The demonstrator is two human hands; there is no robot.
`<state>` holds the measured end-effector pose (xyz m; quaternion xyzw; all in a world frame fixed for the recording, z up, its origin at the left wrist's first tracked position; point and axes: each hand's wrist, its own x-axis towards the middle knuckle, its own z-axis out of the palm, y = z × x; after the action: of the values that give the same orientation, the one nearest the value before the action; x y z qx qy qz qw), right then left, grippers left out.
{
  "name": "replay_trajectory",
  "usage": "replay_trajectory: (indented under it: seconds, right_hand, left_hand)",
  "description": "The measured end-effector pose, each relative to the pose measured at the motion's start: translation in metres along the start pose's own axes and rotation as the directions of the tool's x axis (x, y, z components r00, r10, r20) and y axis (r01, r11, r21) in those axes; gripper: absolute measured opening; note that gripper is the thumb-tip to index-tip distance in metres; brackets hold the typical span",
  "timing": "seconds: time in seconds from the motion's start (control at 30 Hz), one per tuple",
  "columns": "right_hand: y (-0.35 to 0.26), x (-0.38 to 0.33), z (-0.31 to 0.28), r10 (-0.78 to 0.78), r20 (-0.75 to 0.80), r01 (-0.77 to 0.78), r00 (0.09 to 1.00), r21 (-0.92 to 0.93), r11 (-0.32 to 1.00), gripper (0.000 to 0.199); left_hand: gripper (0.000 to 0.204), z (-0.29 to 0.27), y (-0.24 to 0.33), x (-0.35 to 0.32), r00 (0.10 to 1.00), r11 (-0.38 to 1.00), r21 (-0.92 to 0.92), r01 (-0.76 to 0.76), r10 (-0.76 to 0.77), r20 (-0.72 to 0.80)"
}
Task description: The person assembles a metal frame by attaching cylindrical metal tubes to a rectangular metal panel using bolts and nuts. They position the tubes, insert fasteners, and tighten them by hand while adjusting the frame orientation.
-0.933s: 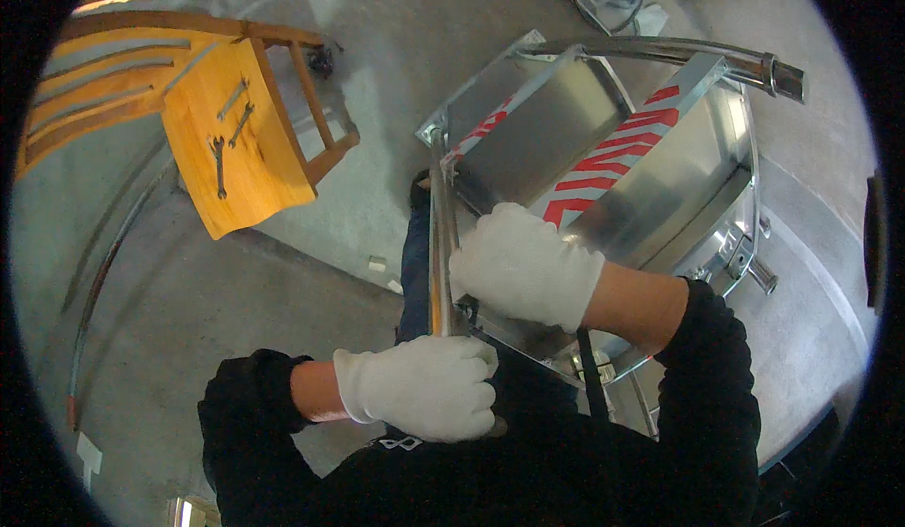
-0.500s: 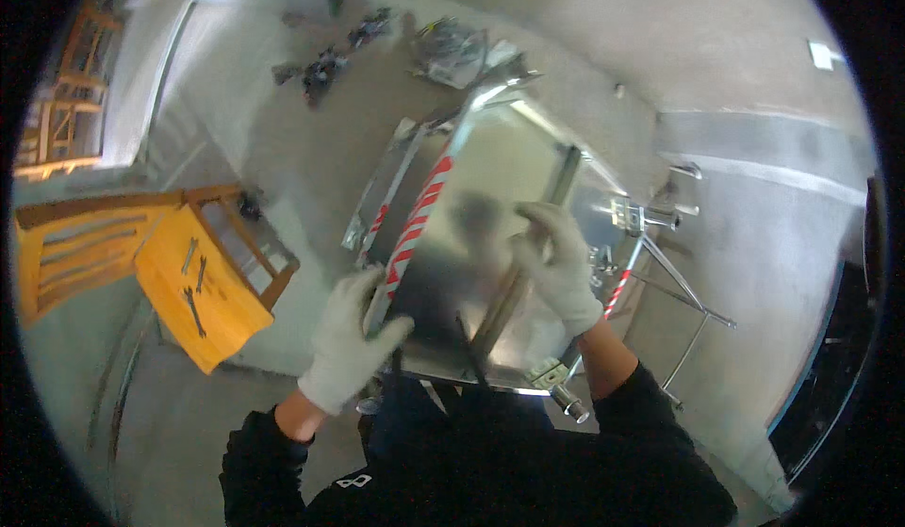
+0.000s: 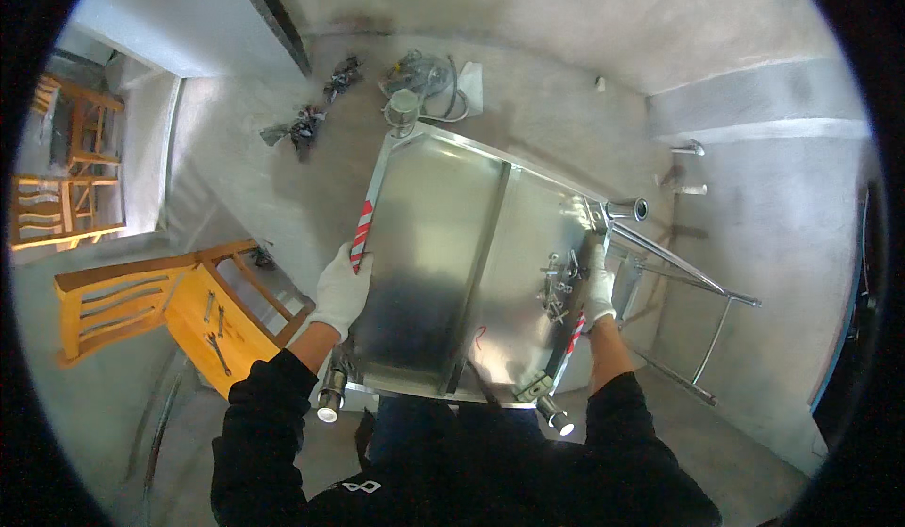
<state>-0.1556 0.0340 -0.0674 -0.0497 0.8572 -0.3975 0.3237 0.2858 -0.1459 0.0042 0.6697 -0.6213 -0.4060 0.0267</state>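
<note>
A shiny rectangular metal panel [image 3: 429, 225] with raised rims lies in front of me, a rib running across its inside. My left hand [image 3: 342, 291], in a white glove, is closed on its left rim, just below a red-and-white striped strip [image 3: 361, 235]. On the opposite rim my gloved right hand [image 3: 600, 285] is closed too, its fingertips partly hidden. Loose bolts and small hardware [image 3: 558, 287] lie on the panel beside that hand. Round tube ends stick out at the corners, among them one at the near left [image 3: 331, 395] and one at the near right [image 3: 554, 416].
A metal tube frame [image 3: 693, 282] stands right of the panel. On the left is a wooden chair [image 3: 179, 296] with wrenches [image 3: 217, 348] on its seat. Crumpled dark plastic [image 3: 304, 131] and a clear bag [image 3: 419, 74] lie on the far floor; more chairs [image 3: 71, 197] show beyond a doorway.
The tilted panel now lies flatter, its striped left side turned away from view. My right hand has moved from above the panel to its right rim. The left hand has shifted slightly up.
</note>
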Motion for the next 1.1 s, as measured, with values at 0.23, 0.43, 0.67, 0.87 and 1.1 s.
replay_trajectory:
  seconds: [0.23,0.43,0.67,0.87,1.1]
  right_hand:
    - [-0.007,0.001,0.017,-0.094,-0.028,0.083,0.995,-0.269,0.96,0.042]
    - [-0.03,-0.016,-0.001,-0.004,0.161,0.037,0.987,-0.206,0.978,0.045]
    - [-0.057,-0.04,0.008,0.071,0.088,-0.065,0.994,-0.069,0.996,0.039]
    - [-0.063,-0.049,0.003,0.034,0.082,-0.025,0.996,-0.102,0.994,0.04]
    - [-0.029,-0.068,-0.028,0.094,0.29,-0.096,0.952,-0.008,0.995,0.066]
  left_hand:
    - [0.046,0.0,-0.003,-0.003,0.994,0.999,0.022,-0.045,0.047,-0.094]
    - [0.05,0.01,-0.016,0.005,0.998,0.998,0.066,-0.007,0.011,-0.065]
    - [0.049,0.013,-0.021,0.02,0.991,0.989,-0.1,0.108,-0.114,-0.064]
    - [0.05,0.014,-0.019,0.022,0.98,0.945,-0.282,0.168,-0.191,-0.057]
    - [0.057,0.014,-0.028,0.021,0.992,0.944,-0.313,0.106,-0.121,-0.028]
